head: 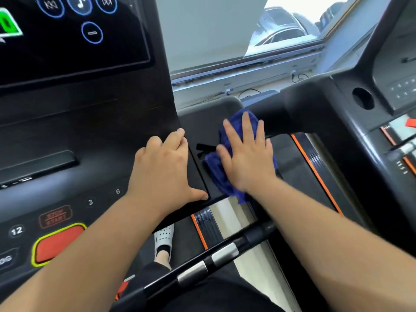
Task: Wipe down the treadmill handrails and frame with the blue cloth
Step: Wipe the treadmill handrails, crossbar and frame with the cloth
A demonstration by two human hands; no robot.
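- On the black frame panel just right of the treadmill console [67, 131], the blue cloth [219, 174] lies bunched under the right hand [246, 154].
- The right hand lies flat, fingers spread, pressing the cloth down.
- The left hand [166, 167] rests on the console's edge, fingers loosely bent against the upright column, thumb stretched out, holding nothing.
- Below both arms runs a black handrail [225, 253] with 2 silver plates.
- A red button [57, 243] sits at the console's lower left.
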